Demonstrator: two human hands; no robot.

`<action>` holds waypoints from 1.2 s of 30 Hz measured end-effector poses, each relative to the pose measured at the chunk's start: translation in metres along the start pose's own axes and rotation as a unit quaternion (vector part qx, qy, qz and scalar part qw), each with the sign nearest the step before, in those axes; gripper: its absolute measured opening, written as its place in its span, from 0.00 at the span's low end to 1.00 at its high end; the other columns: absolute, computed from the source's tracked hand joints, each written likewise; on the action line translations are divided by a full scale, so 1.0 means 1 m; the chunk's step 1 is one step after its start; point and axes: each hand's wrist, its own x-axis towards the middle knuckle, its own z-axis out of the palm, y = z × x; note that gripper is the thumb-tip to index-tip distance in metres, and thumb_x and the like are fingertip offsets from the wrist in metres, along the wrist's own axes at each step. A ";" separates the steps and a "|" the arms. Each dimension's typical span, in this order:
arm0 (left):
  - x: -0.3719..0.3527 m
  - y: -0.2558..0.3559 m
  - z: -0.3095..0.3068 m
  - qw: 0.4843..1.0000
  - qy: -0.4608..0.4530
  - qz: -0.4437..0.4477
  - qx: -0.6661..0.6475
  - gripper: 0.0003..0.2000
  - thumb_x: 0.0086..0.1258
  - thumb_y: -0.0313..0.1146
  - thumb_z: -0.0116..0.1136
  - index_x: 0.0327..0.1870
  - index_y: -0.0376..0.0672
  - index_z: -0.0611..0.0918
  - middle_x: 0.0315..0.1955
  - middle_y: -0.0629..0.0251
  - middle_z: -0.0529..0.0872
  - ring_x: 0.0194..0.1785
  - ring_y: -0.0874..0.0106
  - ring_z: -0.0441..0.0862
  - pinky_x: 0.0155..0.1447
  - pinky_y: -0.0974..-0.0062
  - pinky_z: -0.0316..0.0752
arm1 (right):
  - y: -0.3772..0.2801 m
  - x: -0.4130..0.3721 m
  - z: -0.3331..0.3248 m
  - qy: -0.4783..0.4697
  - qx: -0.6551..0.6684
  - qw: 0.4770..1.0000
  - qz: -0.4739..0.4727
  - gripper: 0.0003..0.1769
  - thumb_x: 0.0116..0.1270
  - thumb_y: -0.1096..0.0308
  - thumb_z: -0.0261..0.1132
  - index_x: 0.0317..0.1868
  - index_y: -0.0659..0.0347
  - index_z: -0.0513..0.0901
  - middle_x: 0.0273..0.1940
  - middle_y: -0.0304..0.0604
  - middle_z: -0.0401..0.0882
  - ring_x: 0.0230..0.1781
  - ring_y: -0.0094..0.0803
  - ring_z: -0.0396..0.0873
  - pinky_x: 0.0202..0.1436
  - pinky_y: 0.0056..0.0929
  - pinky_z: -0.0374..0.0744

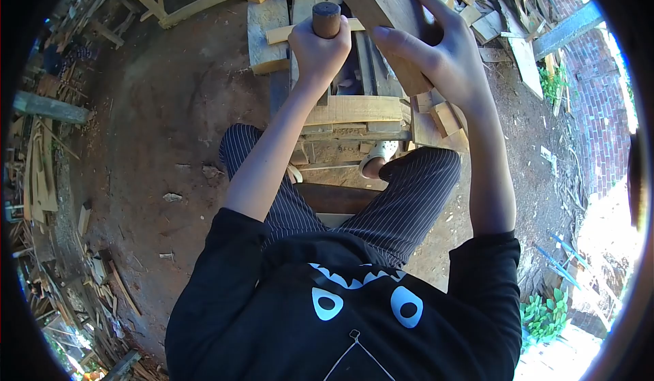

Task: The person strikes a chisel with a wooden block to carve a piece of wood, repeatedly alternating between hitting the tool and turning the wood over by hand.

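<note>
While the left hand (320,52) wraps tightly round a dark handle (326,20), the right hand (443,57) grips a board (385,9) over the desk (381,136).

The board's far end is cut off by the upper edge of the view; its long axis slants from upper left down to the right, the near end pointing back toward the person, with the right hand's thumb and fingers clamped on it. The handle's round end faces up, so it seems to stand roughly upright, though the fist hides its middle and whatever it joins below is hard to make out. A curved wood piece (354,110) lies across the desk's near end.
</note>
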 end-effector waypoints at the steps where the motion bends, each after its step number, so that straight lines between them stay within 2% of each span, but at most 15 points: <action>1: -0.001 0.000 0.000 1.000 -0.009 -0.003 0.003 0.12 0.59 0.29 0.64 0.17 0.37 0.76 0.12 0.64 0.79 0.17 0.77 0.77 0.25 0.74 0.70 | -0.002 0.000 0.000 -0.002 0.017 1.000 0.002 0.55 0.47 0.47 0.72 0.70 0.75 0.63 0.54 0.63 0.79 0.50 0.41 0.82 0.55 0.32 0.77; 6: -0.005 0.002 0.008 0.999 -0.004 0.021 0.031 0.13 0.56 0.30 0.64 0.15 0.37 0.75 0.11 0.60 0.79 0.15 0.68 0.78 0.25 0.71 0.71 | -0.041 -0.015 0.005 0.040 -0.064 0.994 -0.079 0.55 0.47 0.48 0.72 0.70 0.77 0.63 0.52 0.62 0.80 0.50 0.39 0.82 0.55 0.31 0.77; 13: 0.003 -0.012 0.009 0.997 0.016 0.049 0.053 0.12 0.57 0.30 0.65 0.16 0.38 0.76 0.11 0.60 0.79 0.17 0.69 0.80 0.25 0.70 0.72 | -0.032 -0.011 0.004 0.015 0.288 0.953 -0.097 0.56 0.47 0.53 0.74 0.69 0.80 0.61 0.53 0.65 0.78 0.53 0.39 0.80 0.57 0.29 0.75; 15: 0.004 -0.014 0.006 0.996 0.002 0.067 0.064 0.11 0.57 0.30 0.66 0.18 0.37 0.78 0.13 0.61 0.81 0.19 0.70 0.82 0.27 0.71 0.74 | -0.021 -0.009 0.014 0.013 0.195 0.971 -0.137 0.56 0.46 0.53 0.75 0.69 0.80 0.61 0.53 0.65 0.78 0.53 0.40 0.80 0.58 0.30 0.75; 16: -0.001 -0.016 0.014 0.973 0.029 -0.099 -0.205 0.10 0.57 0.31 0.67 0.20 0.37 0.80 0.13 0.62 0.82 0.21 0.72 0.83 0.28 0.72 0.75 | -0.005 -0.002 0.028 0.009 0.032 0.984 -0.177 0.56 0.46 0.53 0.75 0.69 0.80 0.61 0.53 0.65 0.78 0.53 0.40 0.80 0.58 0.30 0.75; 19: 0.001 -0.011 0.017 0.943 -0.005 -0.137 -0.303 0.08 0.57 0.33 0.69 0.28 0.37 0.84 0.19 0.64 0.85 0.29 0.76 0.86 0.32 0.74 0.78 | 0.003 0.005 0.025 0.019 -0.145 0.967 -0.207 0.55 0.46 0.52 0.75 0.68 0.79 0.62 0.51 0.63 0.80 0.51 0.42 0.82 0.55 0.32 0.77; 20: -0.001 -0.007 0.013 0.985 -0.021 -0.050 -0.163 0.08 0.57 0.33 0.68 0.29 0.37 0.84 0.20 0.64 0.86 0.30 0.75 0.86 0.32 0.74 0.78 | -0.004 0.002 0.016 0.028 -0.100 0.972 -0.211 0.55 0.47 0.52 0.74 0.68 0.80 0.62 0.51 0.63 0.80 0.50 0.42 0.82 0.55 0.32 0.77; 22: -0.006 0.008 0.008 0.998 -0.037 0.023 0.047 0.07 0.55 0.31 0.68 0.29 0.38 0.84 0.22 0.61 0.86 0.29 0.71 0.87 0.33 0.74 0.78 | -0.017 -0.003 0.011 0.025 0.050 0.978 -0.201 0.54 0.48 0.52 0.73 0.68 0.80 0.62 0.51 0.63 0.80 0.50 0.43 0.82 0.56 0.32 0.77; 23: -0.009 0.008 0.008 0.996 -0.030 0.067 0.056 0.06 0.55 0.30 0.67 0.29 0.38 0.84 0.20 0.61 0.86 0.27 0.70 0.86 0.33 0.74 0.78 | -0.022 -0.006 0.011 0.022 0.119 0.972 -0.202 0.53 0.49 0.52 0.72 0.68 0.80 0.62 0.51 0.63 0.80 0.50 0.44 0.82 0.56 0.33 0.77; 26: -0.013 0.011 0.010 0.988 -0.014 0.141 0.062 0.06 0.53 0.29 0.67 0.25 0.38 0.82 0.17 0.61 0.83 0.23 0.69 0.84 0.31 0.73 0.76 | -0.031 -0.005 0.007 -0.052 -0.053 0.989 -0.126 0.53 0.50 0.52 0.71 0.69 0.79 0.62 0.51 0.64 0.80 0.51 0.45 0.82 0.58 0.34 0.76; 28: -0.011 0.012 0.008 0.993 -0.011 0.107 0.047 0.08 0.53 0.29 0.67 0.22 0.38 0.79 0.15 0.62 0.82 0.20 0.70 0.82 0.28 0.72 0.74 | -0.026 0.000 -0.001 -0.060 -0.092 0.989 -0.098 0.53 0.50 0.51 0.72 0.69 0.79 0.62 0.52 0.64 0.79 0.52 0.44 0.81 0.59 0.34 0.76; 31: -0.014 0.011 0.008 0.996 -0.017 0.073 0.043 0.10 0.53 0.28 0.66 0.19 0.39 0.76 0.13 0.63 0.80 0.19 0.72 0.80 0.26 0.72 0.71 | -0.028 -0.004 0.005 0.065 0.156 0.973 -0.160 0.56 0.48 0.49 0.74 0.69 0.79 0.61 0.53 0.65 0.78 0.54 0.43 0.80 0.59 0.33 0.76; 32: -0.014 0.008 0.008 0.995 -0.021 0.078 0.054 0.09 0.53 0.28 0.66 0.19 0.39 0.76 0.13 0.64 0.80 0.19 0.72 0.80 0.26 0.72 0.71 | -0.023 -0.003 0.013 0.073 0.138 0.973 -0.167 0.57 0.48 0.48 0.74 0.69 0.80 0.61 0.53 0.66 0.78 0.54 0.42 0.80 0.59 0.33 0.76; 34: -0.014 0.008 0.012 0.995 -0.001 0.101 0.025 0.08 0.52 0.28 0.67 0.20 0.39 0.78 0.13 0.63 0.81 0.19 0.71 0.81 0.26 0.73 0.72 | 0.022 0.018 0.022 -0.052 -0.111 0.973 -0.194 0.55 0.47 0.51 0.74 0.68 0.80 0.62 0.55 0.69 0.77 0.55 0.49 0.80 0.60 0.37 0.76; 36: -0.012 0.007 0.013 0.992 0.007 0.122 0.026 0.08 0.52 0.29 0.68 0.21 0.38 0.79 0.14 0.62 0.82 0.20 0.70 0.82 0.26 0.73 0.72 | 0.018 0.018 0.022 -0.029 -0.089 0.975 -0.202 0.55 0.46 0.51 0.73 0.68 0.80 0.62 0.50 0.68 0.80 0.51 0.52 0.82 0.57 0.40 0.78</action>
